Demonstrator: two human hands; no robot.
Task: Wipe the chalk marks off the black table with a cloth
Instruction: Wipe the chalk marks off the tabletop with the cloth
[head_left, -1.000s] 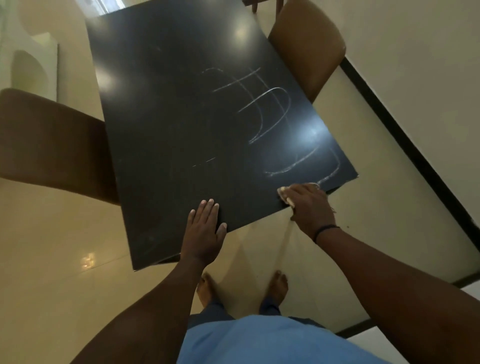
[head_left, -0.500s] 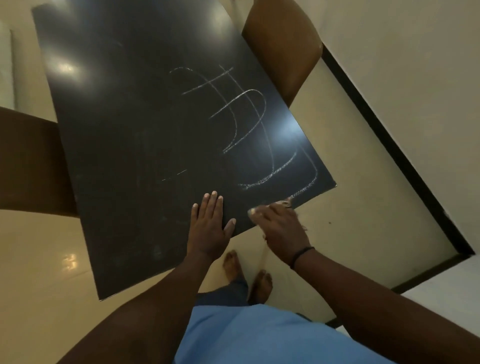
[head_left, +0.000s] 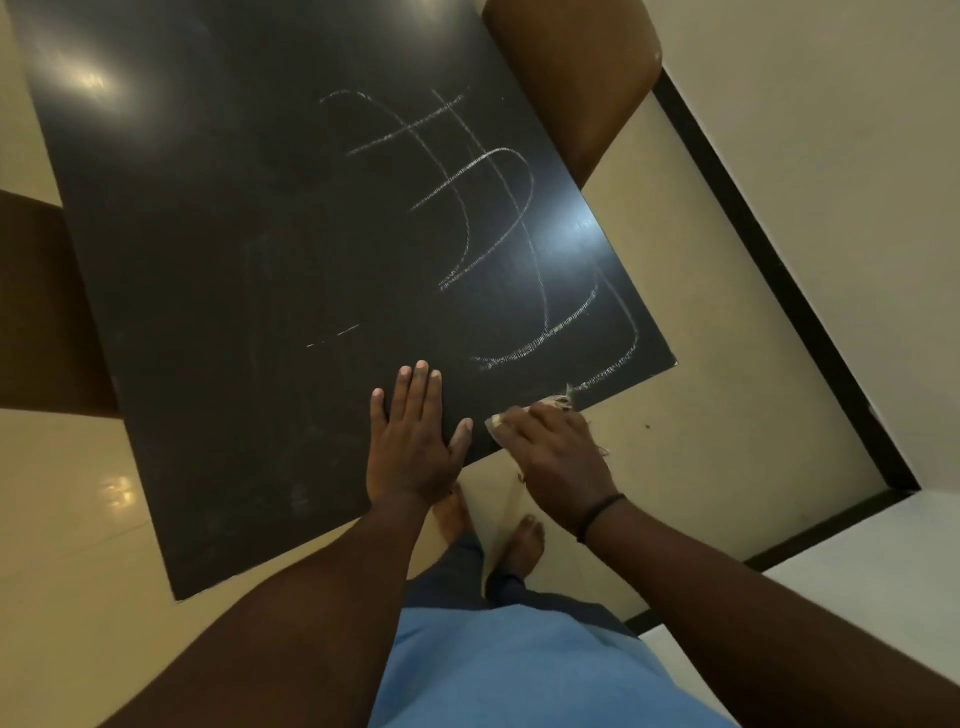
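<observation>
**Wiping the chalk near the table's corner**

The flat black rectangular table (head_left: 234, 270) has white chalk lines (head_left: 483, 208) on its right half, running down to the near right corner. The left hand (head_left: 410, 447) lies flat on the tabletop by the near edge, fingers straight and close together, thumb out. The right hand (head_left: 556, 452) sits at the near edge, fingers curled over a small pale frayed cloth (head_left: 558, 402), which peeks out at the fingertips. To wipe well, I think the person should press the cloth flat and push it right across the lines. A brown chair (head_left: 587, 73) stands at the far right edge.
</observation>
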